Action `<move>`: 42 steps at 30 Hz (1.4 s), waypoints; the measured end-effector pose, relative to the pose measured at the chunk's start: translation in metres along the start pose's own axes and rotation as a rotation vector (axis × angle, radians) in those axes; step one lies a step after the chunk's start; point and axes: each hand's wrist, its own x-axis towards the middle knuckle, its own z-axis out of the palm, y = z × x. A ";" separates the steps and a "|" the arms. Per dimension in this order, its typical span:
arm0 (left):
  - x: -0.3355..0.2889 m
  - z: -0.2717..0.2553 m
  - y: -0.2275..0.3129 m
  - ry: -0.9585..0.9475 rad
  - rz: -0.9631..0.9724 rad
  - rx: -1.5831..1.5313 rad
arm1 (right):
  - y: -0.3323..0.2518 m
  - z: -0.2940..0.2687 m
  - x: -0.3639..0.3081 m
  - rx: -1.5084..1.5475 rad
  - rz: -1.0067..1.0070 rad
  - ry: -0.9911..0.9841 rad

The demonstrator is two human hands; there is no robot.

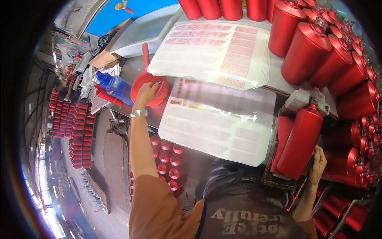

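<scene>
My left hand [146,94] reaches into a red plastic dipper [137,85] with a straight handle; its fingers are bunched and their tips hidden, so what they hold cannot be told. On a wooden rest [269,169] at the right lies a matte red bottle [301,139], tilted, with its neck against white padding [301,102]. My right hand [317,162] is closed against the bottle's lower right side, part of its fingers out of sight. Between my hands lies a glossy transfer sheet [223,119] printed with rows of pale labels, below a thicker stack of similar sheets [207,51].
A blue-capped clear bottle [119,88] leans beside the dipper. Many red bottles [306,51] crowd the right and far side. A white tray [147,30] and a cardboard box [104,59] sit at the far left. More red bottles [164,156] stand below the table.
</scene>
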 end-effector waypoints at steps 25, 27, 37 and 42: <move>-0.218 0.087 0.144 0.046 0.299 0.065 | -0.007 -0.025 -0.023 -0.083 -0.043 -0.049; -0.224 0.096 0.147 0.092 0.416 0.075 | -0.005 -0.025 -0.028 -0.068 -0.027 -0.056; -0.273 0.079 0.141 0.133 0.493 0.100 | 0.000 -0.026 -0.035 -0.001 -0.055 -0.062; -0.266 0.090 0.121 0.158 0.608 0.114 | 0.000 -0.020 -0.037 -0.030 -0.083 -0.091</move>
